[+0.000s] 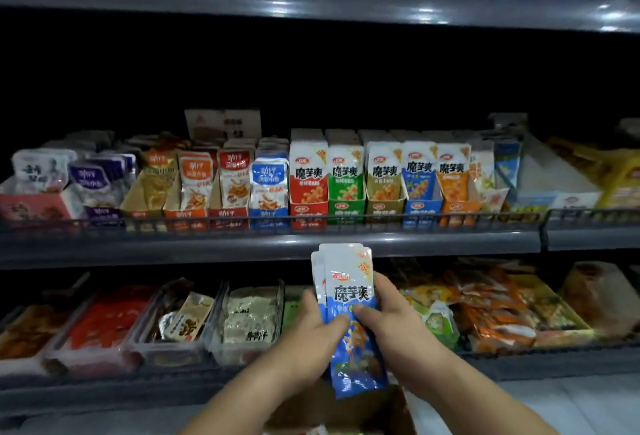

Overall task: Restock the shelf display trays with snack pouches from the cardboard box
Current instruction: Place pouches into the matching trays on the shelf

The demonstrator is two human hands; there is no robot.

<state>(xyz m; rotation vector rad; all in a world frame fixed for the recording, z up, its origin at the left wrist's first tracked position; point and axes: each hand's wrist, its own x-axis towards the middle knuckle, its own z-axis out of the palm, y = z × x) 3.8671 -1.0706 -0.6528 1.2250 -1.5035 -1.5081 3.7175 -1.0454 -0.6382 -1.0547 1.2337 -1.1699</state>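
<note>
Both forearms reach up from the bottom edge, and right under them sits the open cardboard box (360,407), its brown flaps showing between my wrists. My left hand (311,334) and right hand (391,323) together hold a small stack of blue-and-white snack pouches (349,296) upright, above the box and in front of the edge of the middle shelf (242,244). My left fingers curl round the stack's left edge with the thumb pressed across the front. My right thumb lies on the front just beside it, and the right fingers wrap behind the right edge. The white tops fan out slightly at the upper left; I cannot tell how many pouches there are.

On the middle shelf, behind a low wire rail (207,221), display trays stand side by side, each filled with upright pouches of the same brand. The blue tray (420,210), matching my stack, is up and to the right of my hands, between the olive tray (384,209) and the orange tray (457,209). The red tray (309,212) and green tray (346,208) stand left of those. Behind my hands, the lower shelf holds clear bins (242,330) of assorted packets.
</note>
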